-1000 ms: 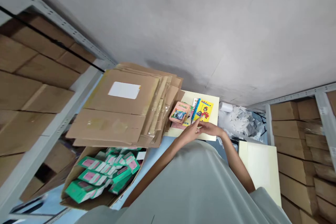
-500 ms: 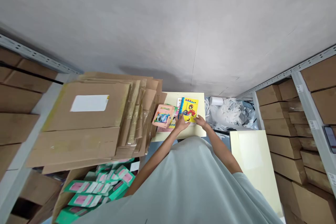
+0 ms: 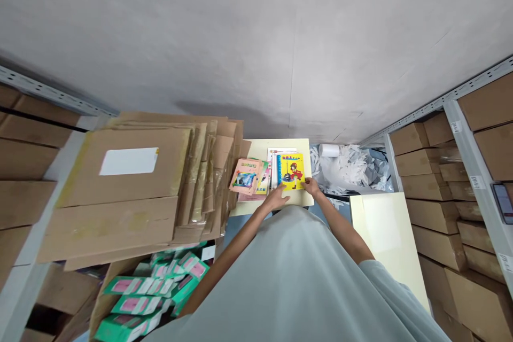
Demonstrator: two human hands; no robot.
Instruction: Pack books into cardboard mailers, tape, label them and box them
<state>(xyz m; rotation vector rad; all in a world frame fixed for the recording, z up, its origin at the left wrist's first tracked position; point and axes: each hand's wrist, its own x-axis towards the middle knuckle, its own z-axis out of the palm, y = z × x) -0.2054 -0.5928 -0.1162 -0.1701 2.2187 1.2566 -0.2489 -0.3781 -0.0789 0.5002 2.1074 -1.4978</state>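
Wall point(image 3: 224, 37): grey, behind everything. Right rack point(image 3: 475, 171) and left rack point(image 3: 72, 157): metal, both loaded with brown boxes point(image 3: 428, 187). Cardboard point(image 3: 132, 187): flattened, piled left of the bench. Panel point(image 3: 380, 240): pale, lower right. Bench point(image 3: 256, 147): cream, small, by the wall. Carton point(image 3: 102, 299): open, below the cardboard, holding green packs point(image 3: 134, 307). Scraps point(image 3: 355, 165): white paper, heaped right of the bench, beside a roll point(image 3: 329, 150). Yellow book point(image 3: 292, 165): on or just over the bench, cover up, blue edge leftward. Judged mid-handling: positioned before the person, not yet let go; whether raised, cannot tell. Orange booklets point(image 3: 244, 176): left of it, apart from both hands. Left hand point(image 3: 276, 199): fingers spread near the book's lower left corner, contact uncertain. Right hand point(image 3: 311, 186): fingers apparently gripping its lower right edge.
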